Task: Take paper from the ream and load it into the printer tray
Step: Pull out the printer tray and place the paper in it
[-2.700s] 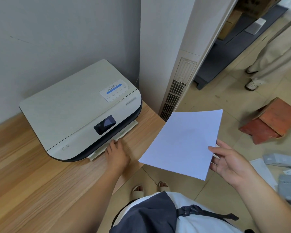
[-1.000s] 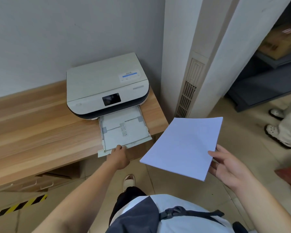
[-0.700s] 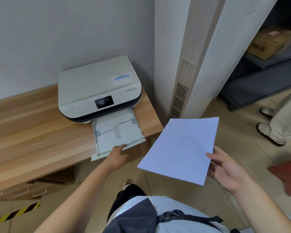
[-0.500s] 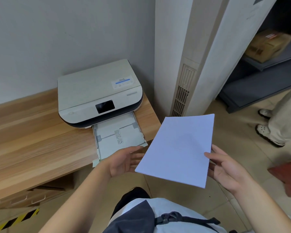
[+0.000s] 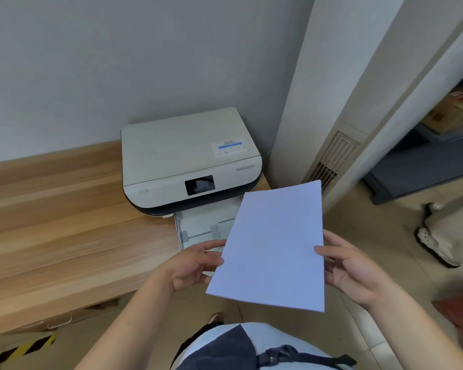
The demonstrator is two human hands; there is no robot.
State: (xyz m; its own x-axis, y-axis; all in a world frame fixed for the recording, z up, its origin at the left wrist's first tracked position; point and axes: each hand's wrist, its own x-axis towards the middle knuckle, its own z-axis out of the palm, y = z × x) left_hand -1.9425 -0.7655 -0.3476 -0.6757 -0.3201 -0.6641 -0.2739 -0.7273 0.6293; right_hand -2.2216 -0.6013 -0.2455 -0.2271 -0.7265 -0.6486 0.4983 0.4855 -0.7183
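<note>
A white printer with a dark screen sits on the right end of a wooden table. Its paper tray is pulled out toward me and looks bare where it shows. I hold a thin stack of white paper between both hands, above and in front of the tray, hiding the tray's right half. My left hand grips the stack's left edge. My right hand grips its right edge. The ream is not in view.
A white column with a vent grille stands right of the printer. Another person's shoe and trouser leg are on the tiled floor at the right. A dark shelf holds a cardboard box. A reddish object lies at the lower right.
The tray went from pushed in to pulled out by my left hand. That hand then left the tray and took the paper's left edge. The stack moved left, over the tray.
</note>
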